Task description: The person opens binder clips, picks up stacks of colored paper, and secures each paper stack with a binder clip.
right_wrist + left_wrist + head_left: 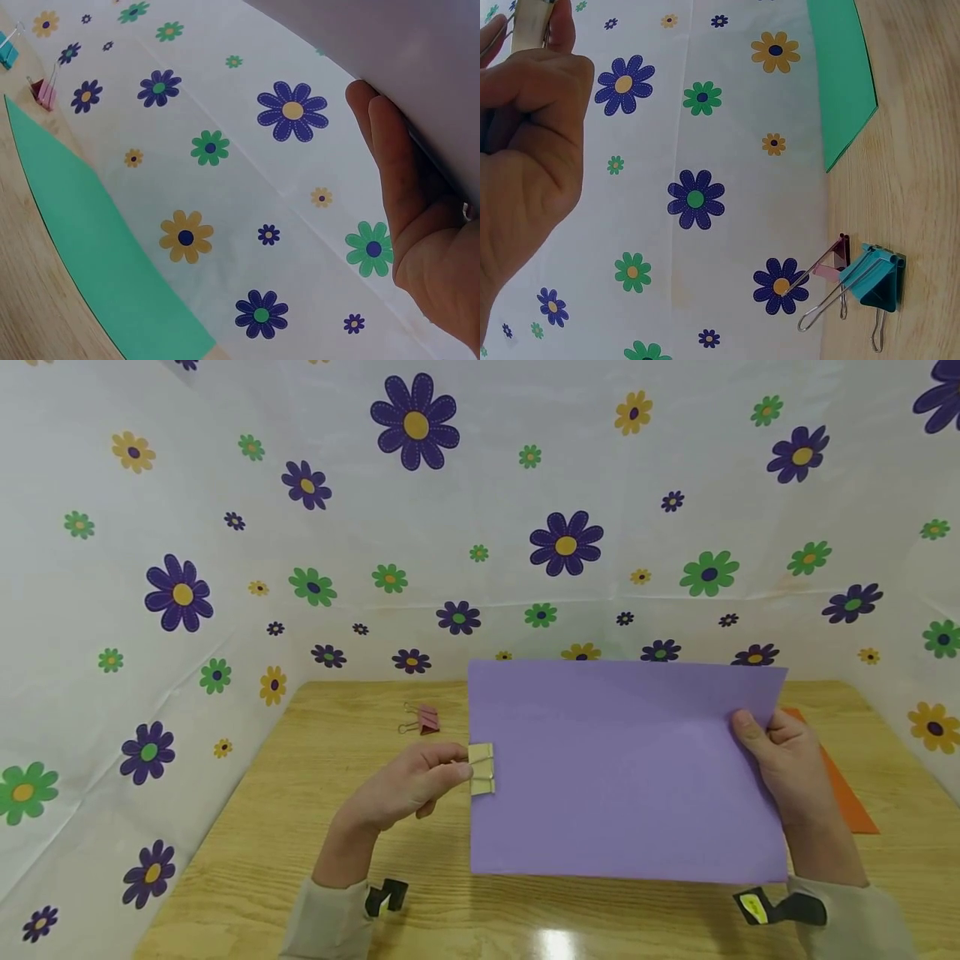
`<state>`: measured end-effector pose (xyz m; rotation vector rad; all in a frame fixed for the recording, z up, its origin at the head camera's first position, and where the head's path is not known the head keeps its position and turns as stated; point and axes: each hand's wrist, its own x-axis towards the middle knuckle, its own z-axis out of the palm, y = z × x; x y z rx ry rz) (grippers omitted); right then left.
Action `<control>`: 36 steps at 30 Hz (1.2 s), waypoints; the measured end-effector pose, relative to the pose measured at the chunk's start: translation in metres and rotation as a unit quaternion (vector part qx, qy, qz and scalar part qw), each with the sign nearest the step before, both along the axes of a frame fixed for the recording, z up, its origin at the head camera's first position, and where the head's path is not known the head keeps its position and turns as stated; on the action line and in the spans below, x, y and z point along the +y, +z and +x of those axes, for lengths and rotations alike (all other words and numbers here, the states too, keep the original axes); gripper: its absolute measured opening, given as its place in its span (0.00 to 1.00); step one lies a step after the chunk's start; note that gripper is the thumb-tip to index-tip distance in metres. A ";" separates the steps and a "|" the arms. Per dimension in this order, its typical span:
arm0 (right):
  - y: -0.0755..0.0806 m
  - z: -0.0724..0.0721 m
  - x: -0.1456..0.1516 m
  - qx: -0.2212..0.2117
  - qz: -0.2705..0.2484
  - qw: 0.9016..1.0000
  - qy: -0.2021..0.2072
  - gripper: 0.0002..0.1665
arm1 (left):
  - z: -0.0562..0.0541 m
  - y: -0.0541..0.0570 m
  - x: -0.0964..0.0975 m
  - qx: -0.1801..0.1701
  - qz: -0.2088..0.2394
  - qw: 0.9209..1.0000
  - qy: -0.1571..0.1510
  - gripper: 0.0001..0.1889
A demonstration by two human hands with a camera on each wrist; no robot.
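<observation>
A purple sheet of paper [622, 777] is held up over the table, its upper right corner bending. My right hand [787, 768] grips its right edge, thumb on the front face; in the right wrist view, straighter fingers [391, 161] lie behind it. A pale yellow binder clip [482, 768] sits on the sheet's left edge. My left hand [408, 785] pinches that clip between thumb and fingers. From the left wrist, the clip [531, 26] shows only partly, at the top edge, with a wire handle beside the fingers.
A pink binder clip [428, 719] lies on the wooden table [337, 768] at the back left. The left wrist view adds a teal binder clip [877, 281] and a green sheet [844, 82]. An orange sheet [847, 793] lies partly behind my right hand. Flowered cloth [480, 510] hangs behind.
</observation>
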<state>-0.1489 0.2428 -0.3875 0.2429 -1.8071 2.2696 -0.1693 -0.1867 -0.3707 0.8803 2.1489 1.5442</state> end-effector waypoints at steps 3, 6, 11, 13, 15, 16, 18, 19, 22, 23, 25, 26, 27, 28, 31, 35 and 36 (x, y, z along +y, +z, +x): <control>0.001 0.000 0.000 0.006 0.001 1.000 0.009 0.16 | 0.000 0.000 0.000 -0.001 0.003 1.000 -0.006 0.14; 0.002 -0.001 0.000 0.009 -0.002 1.000 0.021 0.16 | -0.001 0.000 -0.001 -0.003 0.007 1.000 -0.009 0.14; 0.001 -0.001 0.001 0.006 0.000 0.999 0.042 0.15 | 0.001 0.000 -0.001 -0.009 0.007 1.000 -0.006 0.15; -0.001 -0.001 0.001 0.001 0.005 0.999 0.046 0.15 | 0.001 0.001 -0.001 -0.011 0.007 1.000 -0.007 0.15; -0.002 -0.001 0.002 -0.007 0.012 0.999 0.050 0.15 | 0.001 0.001 -0.002 -0.012 0.006 1.000 -0.006 0.15; -0.002 -0.001 0.003 -0.008 0.016 0.999 0.052 0.15 | 0.001 0.001 -0.002 -0.012 0.006 1.000 -0.007 0.16; -0.003 -0.002 0.003 -0.008 0.020 0.998 0.056 0.16 | 0.001 0.001 -0.002 -0.013 0.006 1.000 -0.008 0.16; -0.003 -0.002 0.003 -0.005 0.022 0.998 0.059 0.17 | 0.001 0.001 -0.002 -0.014 0.005 1.000 -0.008 0.16; -0.003 -0.002 0.003 0.014 0.017 0.997 0.067 0.20 | 0.000 0.000 -0.002 -0.017 0.004 1.000 -0.007 0.15; -0.003 -0.002 0.003 0.021 0.016 0.997 0.069 0.21 | 0.000 0.000 -0.002 -0.019 0.003 1.000 -0.006 0.15; -0.002 -0.001 0.003 0.031 0.014 0.997 0.072 0.22 | 0.000 0.001 -0.002 -0.022 0.001 1.000 -0.003 0.15; -0.002 -0.001 0.002 0.034 0.013 0.997 0.073 0.23 | 0.000 0.001 -0.002 -0.023 0.000 1.000 -0.002 0.14; -0.002 -0.001 0.002 0.036 0.011 0.997 0.074 0.23 | 0.000 0.001 -0.002 -0.024 -0.001 1.000 0.000 0.14; -0.002 -0.001 0.002 0.037 0.010 0.996 0.075 0.23 | 0.000 0.001 -0.002 -0.025 -0.002 1.000 0.000 0.13; -0.002 -0.001 0.001 0.037 0.006 0.997 0.073 0.22 | 0.001 0.001 -0.002 -0.024 -0.005 1.000 0.001 0.13; -0.002 -0.001 -0.001 0.041 0.000 0.997 0.071 0.21 | 0.000 0.000 -0.002 -0.022 -0.006 1.000 -0.003 0.13; -0.002 -0.001 -0.001 0.042 -0.001 0.997 0.071 0.21 | 0.000 0.000 -0.003 -0.022 -0.006 1.000 -0.004 0.13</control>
